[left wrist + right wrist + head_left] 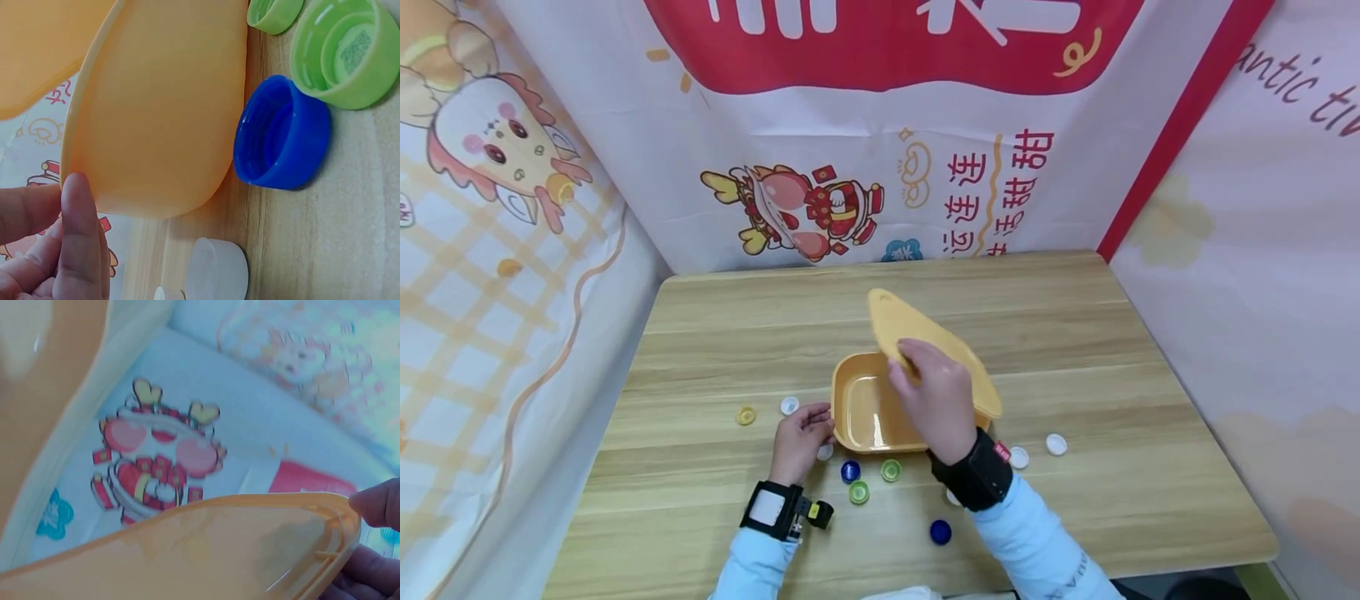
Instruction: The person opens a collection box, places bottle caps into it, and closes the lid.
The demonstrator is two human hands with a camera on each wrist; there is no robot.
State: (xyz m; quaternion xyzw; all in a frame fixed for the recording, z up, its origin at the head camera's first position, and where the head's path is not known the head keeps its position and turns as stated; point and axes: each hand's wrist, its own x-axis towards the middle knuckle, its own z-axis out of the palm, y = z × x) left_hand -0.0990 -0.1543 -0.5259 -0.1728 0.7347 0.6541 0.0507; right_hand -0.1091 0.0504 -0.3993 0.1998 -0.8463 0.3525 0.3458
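An orange plastic box (868, 408) stands on the table, its inside bare where it shows. At its left rim my left hand (801, 437) pinches the wall between thumb and fingers, seen close in the left wrist view on the box wall (156, 112). My right hand (936, 396) grips the edge of the orange lid (955, 350), holding it tilted above the box's right part, which it hides. The right wrist view shows the lid (187, 550) pinched at its corner by the thumb and fingers (378, 506).
Bottle caps lie about the box: a blue cap (850, 472), green caps (891, 470), a yellow cap (746, 416), and white caps (789, 406) on both sides. Another blue cap (940, 532) lies nearer the front edge. A printed cloth (850, 108) hangs behind the table (760, 325).
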